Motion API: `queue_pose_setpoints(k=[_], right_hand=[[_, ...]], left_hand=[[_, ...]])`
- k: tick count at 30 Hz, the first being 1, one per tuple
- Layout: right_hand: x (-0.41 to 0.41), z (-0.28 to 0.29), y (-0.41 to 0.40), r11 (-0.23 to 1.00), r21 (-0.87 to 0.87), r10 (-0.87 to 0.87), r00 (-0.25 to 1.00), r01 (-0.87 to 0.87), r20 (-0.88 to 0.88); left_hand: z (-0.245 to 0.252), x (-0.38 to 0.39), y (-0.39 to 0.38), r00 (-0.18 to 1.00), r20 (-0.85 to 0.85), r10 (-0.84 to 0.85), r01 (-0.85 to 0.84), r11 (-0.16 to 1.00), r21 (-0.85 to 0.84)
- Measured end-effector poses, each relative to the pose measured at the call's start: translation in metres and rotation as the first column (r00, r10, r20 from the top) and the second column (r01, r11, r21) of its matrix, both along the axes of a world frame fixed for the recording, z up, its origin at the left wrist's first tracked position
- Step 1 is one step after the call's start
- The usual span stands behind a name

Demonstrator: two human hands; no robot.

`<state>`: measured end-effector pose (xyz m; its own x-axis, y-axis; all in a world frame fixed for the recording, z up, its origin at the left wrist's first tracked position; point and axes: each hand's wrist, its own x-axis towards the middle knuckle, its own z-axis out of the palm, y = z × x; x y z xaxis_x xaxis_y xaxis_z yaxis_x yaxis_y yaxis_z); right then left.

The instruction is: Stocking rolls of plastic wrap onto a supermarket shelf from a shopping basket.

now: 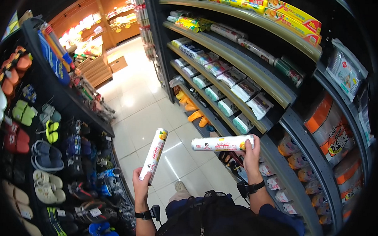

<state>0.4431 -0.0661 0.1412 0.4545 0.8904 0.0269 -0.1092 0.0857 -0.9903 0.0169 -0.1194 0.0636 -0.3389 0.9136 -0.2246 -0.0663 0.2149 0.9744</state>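
My left hand (pixel 142 184) grips the lower end of a white roll package (pixel 154 152), which tilts upward to the right and bears an orange-fruit picture at its top. Gripped at its right end by my right hand (pixel 251 161), a second white roll package (pixel 219 143) lies almost level above the floor. Both carry printed writing and a small figure. The two rolls are apart, with the aisle between them. Near my right hand is the shelf edge (pixel 262 126), where wrapped packs (pixel 259 105) sit in rows.
Slippers and clogs (pixel 49 187) hang on the left rack. On the right shelves (pixel 236 47) are yellow boxes (pixel 293 19), film rolls (pixel 257 51) and bagged goods (pixel 333 128). A tiled floor (pixel 145 116) runs ahead to a wooden display stand (pixel 95 71). Orange slippers (pixel 196 117) rest low on the right.
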Motion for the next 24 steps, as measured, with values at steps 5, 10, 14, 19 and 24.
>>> queue_pose_setpoints(k=[5,10,14,19,24], right_hand=[[-0.017,0.021,0.037,0.988,0.08,-0.133,0.991,0.133,-0.011],[-0.031,0.065,0.073,0.956,0.184,-0.205,0.97,0.226,-0.129],[-0.031,0.085,0.108,0.913,0.278,-0.258,0.951,0.297,-0.169],[-0.02,0.126,0.148,0.803,0.452,-0.36,0.921,0.388,-0.149],[-0.011,0.159,0.185,0.704,0.543,-0.446,0.88,0.457,-0.162]], left_hand=[[0.003,-0.033,0.061,0.994,-0.069,-0.089,0.094,0.992,0.078],[0.015,-0.051,0.101,0.983,-0.12,-0.139,0.152,0.982,0.114],[0.027,-0.066,0.132,0.977,-0.137,-0.163,0.177,0.979,0.101],[0.025,-0.069,0.167,0.972,-0.138,-0.192,0.208,0.971,0.115],[0.045,-0.072,0.21,0.963,-0.162,-0.213,0.238,0.959,0.156]])
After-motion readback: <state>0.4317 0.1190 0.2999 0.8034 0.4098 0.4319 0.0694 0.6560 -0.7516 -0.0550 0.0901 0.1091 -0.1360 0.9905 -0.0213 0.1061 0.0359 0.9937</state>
